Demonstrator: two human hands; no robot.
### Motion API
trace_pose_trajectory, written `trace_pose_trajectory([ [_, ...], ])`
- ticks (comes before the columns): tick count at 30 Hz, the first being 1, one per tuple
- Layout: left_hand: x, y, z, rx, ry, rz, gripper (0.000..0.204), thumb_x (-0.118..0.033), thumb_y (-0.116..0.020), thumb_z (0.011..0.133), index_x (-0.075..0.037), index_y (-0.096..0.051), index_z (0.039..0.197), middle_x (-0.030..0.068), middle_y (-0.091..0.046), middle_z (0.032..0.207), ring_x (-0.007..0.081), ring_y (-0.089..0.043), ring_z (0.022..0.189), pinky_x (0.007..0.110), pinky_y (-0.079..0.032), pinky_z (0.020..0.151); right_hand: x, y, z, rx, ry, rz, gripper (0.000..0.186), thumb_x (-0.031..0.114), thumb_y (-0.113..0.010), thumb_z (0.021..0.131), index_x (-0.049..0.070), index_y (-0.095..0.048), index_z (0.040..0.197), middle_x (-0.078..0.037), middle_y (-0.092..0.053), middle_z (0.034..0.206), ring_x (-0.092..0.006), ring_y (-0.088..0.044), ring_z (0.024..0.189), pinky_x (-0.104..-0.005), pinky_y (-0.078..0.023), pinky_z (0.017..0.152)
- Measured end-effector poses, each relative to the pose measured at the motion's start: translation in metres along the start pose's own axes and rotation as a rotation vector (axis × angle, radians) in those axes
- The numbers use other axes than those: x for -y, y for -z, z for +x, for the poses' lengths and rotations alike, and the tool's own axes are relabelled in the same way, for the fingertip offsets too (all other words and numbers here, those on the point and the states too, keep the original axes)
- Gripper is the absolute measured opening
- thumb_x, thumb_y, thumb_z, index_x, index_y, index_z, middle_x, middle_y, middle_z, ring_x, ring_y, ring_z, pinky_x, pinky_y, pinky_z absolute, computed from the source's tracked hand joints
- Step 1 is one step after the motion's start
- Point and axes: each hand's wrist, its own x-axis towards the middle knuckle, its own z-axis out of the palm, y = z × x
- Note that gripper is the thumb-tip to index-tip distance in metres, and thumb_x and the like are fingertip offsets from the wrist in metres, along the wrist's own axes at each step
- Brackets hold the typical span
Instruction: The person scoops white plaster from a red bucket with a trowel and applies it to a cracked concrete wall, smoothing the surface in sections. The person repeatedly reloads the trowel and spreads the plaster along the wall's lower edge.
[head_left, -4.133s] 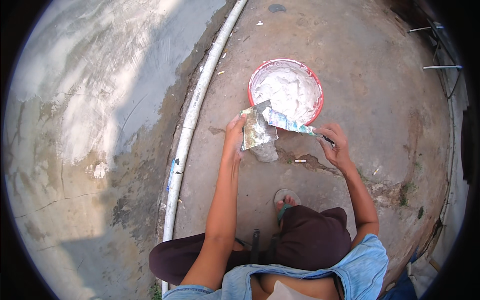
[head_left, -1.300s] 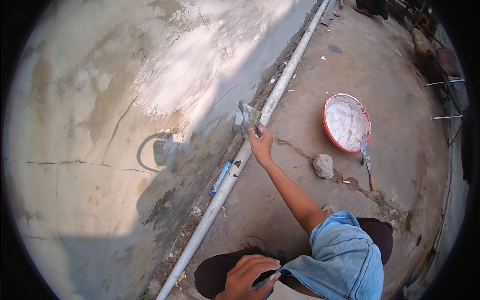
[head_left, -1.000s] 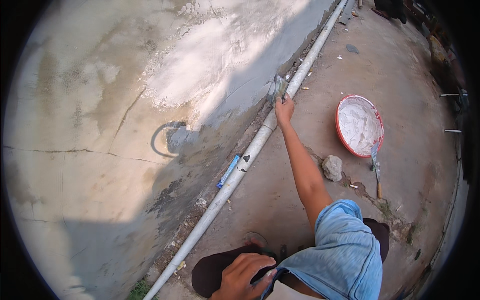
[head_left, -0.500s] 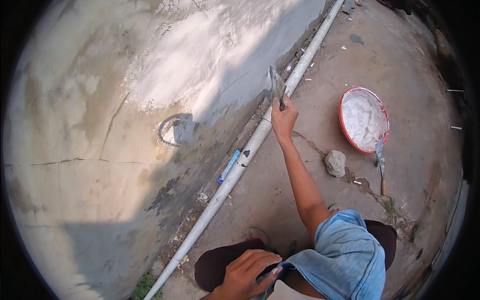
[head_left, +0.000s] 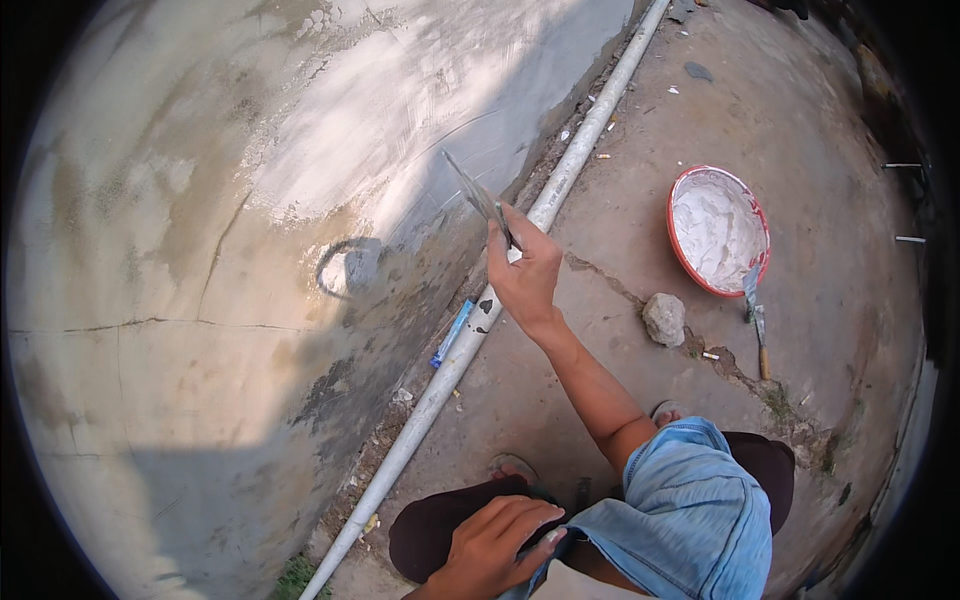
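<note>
My right hand is closed around a metal plastering blade, held nearly edge-on beside the patchy white-coated wall, above the pipe. Whether the blade touches the wall I cannot tell. My left hand lies low by my dark-trousered leg and shirt, fingers loosely apart, holding nothing visible. To the right, a red-rimmed basin of white paste stands on the concrete ground. A spatula leans at its lower edge, and a wooden-handled scraper lies just below that.
A long white pipe runs along the wall's foot, with a blue packet beside it. A rock sits on the cracked ground below the basin. Small debris is scattered about. Thin metal bars and dark clutter line the right edge.
Both hands were at the basin earliest, my right with a spatula; that now rests by the basin. My right hand holds the blade and, over the last half second, has moved left and down, turning it.
</note>
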Motion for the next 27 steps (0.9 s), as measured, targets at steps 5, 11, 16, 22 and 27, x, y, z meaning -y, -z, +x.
trace_pose_trajectory([
  [5,-0.002,-0.001,-0.008,0.016,-0.057,0.013,0.021,-0.007,-0.072,0.078,0.000,-0.065,0.097,0.0160,-0.068,0.090,0.0355,-0.066,0.085,0.042,-0.055,0.076,-0.103,0.028,0.103,-0.241,-0.205,-0.187,0.032,0.004,-0.061,0.085,-0.004,-0.067,0.116,-0.018,-0.068,0.075,-0.0232,-0.063,0.063,-0.0319,-0.048,0.063],
  [11,0.007,-0.011,-0.008,0.014,-0.103,0.016,0.021,-0.008,-0.072,0.078,-0.001,-0.065,0.097,0.0158,-0.067,0.091,0.0351,-0.066,0.087,0.043,-0.055,0.077,-0.019,-0.058,0.044,-0.211,0.280,-0.171,0.043,0.002,-0.066,0.083,-0.005,-0.063,0.125,-0.025,-0.070,0.104,-0.0253,-0.073,0.092,-0.0318,-0.056,0.070],
  [16,0.000,-0.009,0.009,0.109,-0.049,0.051,0.022,-0.010,-0.071,0.079,0.000,-0.065,0.098,0.0172,-0.067,0.091,0.0344,-0.066,0.088,0.042,-0.054,0.077,0.050,-0.046,-0.030,0.156,0.280,0.030,0.047,-0.004,-0.067,0.081,-0.001,-0.063,0.127,-0.024,-0.068,0.114,-0.0309,-0.071,0.101,-0.0307,-0.057,0.075],
  [22,0.001,-0.008,-0.002,0.068,-0.026,0.064,0.021,-0.012,-0.069,0.082,0.000,-0.066,0.099,0.0173,-0.066,0.092,0.0345,-0.066,0.089,0.042,-0.054,0.079,-0.056,0.044,0.093,-0.316,-0.158,0.063,0.026,0.000,-0.054,0.091,-0.012,-0.055,0.114,-0.016,-0.066,0.078,-0.0194,-0.066,0.069,-0.0327,-0.050,0.062],
  [27,-0.003,-0.005,-0.004,0.073,-0.026,0.092,0.021,-0.013,-0.069,0.082,-0.001,-0.066,0.099,0.0169,-0.066,0.093,0.0345,-0.066,0.090,0.042,-0.054,0.080,-0.115,0.028,0.136,-0.180,-0.063,-0.242,0.043,0.006,-0.055,0.084,-0.009,-0.055,0.124,-0.027,-0.065,0.079,-0.0402,-0.065,0.075,-0.0463,-0.049,0.073],
])
